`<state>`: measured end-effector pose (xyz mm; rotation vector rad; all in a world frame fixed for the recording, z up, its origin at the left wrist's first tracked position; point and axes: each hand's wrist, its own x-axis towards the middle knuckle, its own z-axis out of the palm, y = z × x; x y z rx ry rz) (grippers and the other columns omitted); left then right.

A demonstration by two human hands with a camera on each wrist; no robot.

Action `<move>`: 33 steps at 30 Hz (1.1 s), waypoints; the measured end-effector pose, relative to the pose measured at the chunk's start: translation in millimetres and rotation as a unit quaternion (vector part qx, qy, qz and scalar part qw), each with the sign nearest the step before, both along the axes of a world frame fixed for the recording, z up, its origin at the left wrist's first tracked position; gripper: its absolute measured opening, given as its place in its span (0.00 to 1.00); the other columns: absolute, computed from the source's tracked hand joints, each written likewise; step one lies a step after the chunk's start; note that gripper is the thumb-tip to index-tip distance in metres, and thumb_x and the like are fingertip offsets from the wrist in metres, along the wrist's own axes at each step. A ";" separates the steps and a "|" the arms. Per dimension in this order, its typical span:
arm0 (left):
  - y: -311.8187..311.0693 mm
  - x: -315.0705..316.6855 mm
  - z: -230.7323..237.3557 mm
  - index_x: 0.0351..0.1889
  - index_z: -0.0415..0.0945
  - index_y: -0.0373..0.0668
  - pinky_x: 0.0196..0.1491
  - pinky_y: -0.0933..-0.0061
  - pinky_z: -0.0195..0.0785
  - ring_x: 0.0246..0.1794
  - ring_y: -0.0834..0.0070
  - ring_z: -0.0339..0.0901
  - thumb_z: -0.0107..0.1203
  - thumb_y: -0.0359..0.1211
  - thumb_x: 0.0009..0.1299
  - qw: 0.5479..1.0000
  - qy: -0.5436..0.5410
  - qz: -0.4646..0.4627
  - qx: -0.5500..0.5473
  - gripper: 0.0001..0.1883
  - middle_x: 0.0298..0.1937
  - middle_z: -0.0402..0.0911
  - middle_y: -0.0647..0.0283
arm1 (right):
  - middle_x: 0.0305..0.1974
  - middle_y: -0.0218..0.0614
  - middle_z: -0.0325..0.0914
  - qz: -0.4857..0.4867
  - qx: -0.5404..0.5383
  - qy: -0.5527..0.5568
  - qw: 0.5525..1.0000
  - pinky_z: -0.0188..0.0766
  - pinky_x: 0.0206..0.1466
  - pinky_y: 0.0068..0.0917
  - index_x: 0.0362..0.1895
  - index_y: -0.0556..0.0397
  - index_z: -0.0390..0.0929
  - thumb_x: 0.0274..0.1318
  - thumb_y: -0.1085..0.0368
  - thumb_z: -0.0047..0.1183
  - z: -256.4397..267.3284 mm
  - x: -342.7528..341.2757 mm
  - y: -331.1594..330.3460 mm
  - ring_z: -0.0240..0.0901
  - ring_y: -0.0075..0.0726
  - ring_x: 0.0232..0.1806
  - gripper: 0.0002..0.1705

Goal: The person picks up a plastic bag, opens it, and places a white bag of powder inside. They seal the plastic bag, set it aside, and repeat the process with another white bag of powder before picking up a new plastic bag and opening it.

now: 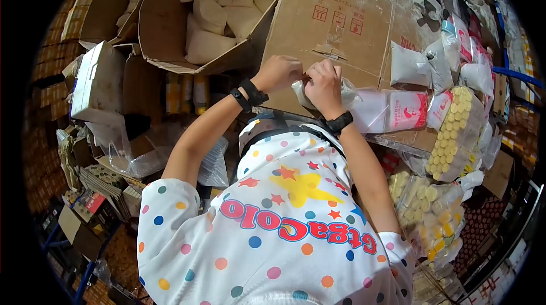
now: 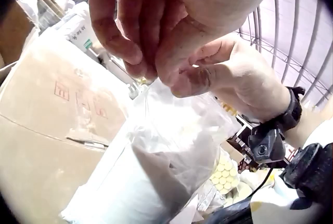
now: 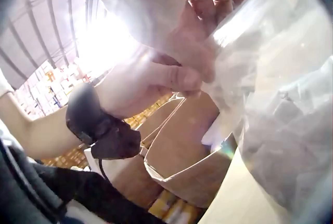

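Touching left hand (image 1: 281,71) and right hand (image 1: 324,87) from below: plastic bag (image 2: 151,169)

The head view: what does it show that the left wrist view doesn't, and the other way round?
Only the head view shows the pale pouches in an open box, and the lettering on the shirt.

Only the left wrist view shows the ribbed roof.

Both show the left hand and right hand at the plastic bag, the red-printed cardboard and the yellow pack.
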<state>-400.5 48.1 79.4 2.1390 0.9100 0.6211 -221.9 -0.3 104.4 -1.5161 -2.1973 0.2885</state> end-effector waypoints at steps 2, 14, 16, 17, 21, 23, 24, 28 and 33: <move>-1.7 0.2 -0.1 0.29 0.80 0.41 0.37 0.62 0.72 0.34 0.56 0.79 0.62 0.32 0.60 1.000 -0.012 0.001 -0.002 0.05 0.29 0.80 0.58 | 0.33 0.26 0.78 0.002 0.008 -0.013 1.000 0.58 0.49 0.38 0.25 0.47 0.82 0.43 0.66 0.60 5.0 1.5 0.9 0.69 0.34 0.45 0.01; -8.6 13.9 -37.7 0.40 0.83 0.41 0.41 0.64 0.72 0.36 0.56 0.79 0.64 0.32 0.62 0.987 -0.137 -0.024 -0.085 0.10 0.36 0.83 0.56 | 0.28 0.27 0.80 0.004 -0.010 -0.021 1.000 0.58 0.50 0.39 0.25 0.46 0.83 0.45 0.65 0.59 2.0 23.1 -1.4 0.71 0.33 0.42 0.02; -13.2 17.5 -28.4 0.38 0.82 0.42 0.39 0.64 0.71 0.36 0.57 0.79 0.63 0.32 0.62 0.989 -0.132 -0.019 -0.069 0.08 0.34 0.82 0.58 | 0.28 0.27 0.80 0.004 -0.014 -0.035 0.999 0.58 0.50 0.39 0.24 0.47 0.83 0.45 0.65 0.59 4.1 26.9 -5.0 0.71 0.34 0.42 0.02; -13.3 18.3 -23.9 0.37 0.82 0.43 0.38 0.63 0.71 0.36 0.58 0.79 0.63 0.31 0.62 0.992 -0.112 -0.020 -0.044 0.07 0.33 0.82 0.59 | 0.28 0.27 0.80 0.008 -0.014 -0.043 0.999 0.58 0.50 0.39 0.24 0.47 0.83 0.45 0.65 0.59 5.4 28.3 -5.6 0.71 0.34 0.42 0.02; -11.4 17.2 -4.6 0.33 0.79 0.44 0.36 0.63 0.71 0.35 0.59 0.78 0.62 0.29 0.61 0.997 -0.052 -0.025 0.052 0.04 0.30 0.79 0.61 | 0.28 0.27 0.80 0.029 -0.014 -0.051 0.998 0.58 0.50 0.39 0.24 0.48 0.83 0.45 0.65 0.59 11.7 28.0 -5.2 0.71 0.34 0.42 0.02; -12.2 13.8 -4.0 0.31 0.78 0.44 0.36 0.63 0.70 0.35 0.59 0.78 0.61 0.28 0.60 0.998 -0.060 -0.019 0.024 0.04 0.30 0.79 0.60 | 0.27 0.27 0.79 0.032 -0.006 -0.029 0.999 0.58 0.50 0.39 0.23 0.48 0.82 0.44 0.65 0.60 9.3 30.5 -7.3 0.71 0.33 0.41 0.02; -11.4 12.6 -4.2 0.31 0.78 0.44 0.36 0.63 0.70 0.34 0.59 0.78 0.61 0.28 0.60 0.998 -0.065 -0.018 0.011 0.03 0.30 0.79 0.60 | 0.27 0.27 0.79 0.032 -0.001 -0.020 0.999 0.58 0.50 0.39 0.23 0.48 0.82 0.44 0.65 0.60 8.2 33.4 -7.9 0.71 0.33 0.41 0.02; -12.6 8.6 -6.8 0.31 0.78 0.43 0.35 0.64 0.70 0.34 0.58 0.78 0.61 0.27 0.60 0.994 -0.102 0.005 -0.035 0.03 0.30 0.79 0.59 | 0.26 0.26 0.78 0.021 0.007 0.014 1.000 0.59 0.50 0.39 0.22 0.48 0.81 0.43 0.66 0.62 6.7 48.5 -13.6 0.71 0.33 0.41 0.03; -9.1 4.1 -13.3 0.32 0.79 0.42 0.36 0.66 0.72 0.33 0.59 0.80 0.61 0.26 0.60 0.993 -0.104 0.013 -0.060 0.04 0.31 0.80 0.59 | 0.27 0.27 0.78 0.026 -0.002 -0.007 1.000 0.58 0.50 0.37 0.24 0.47 0.82 0.42 0.68 0.64 12.3 71.9 -22.1 0.71 0.34 0.41 0.03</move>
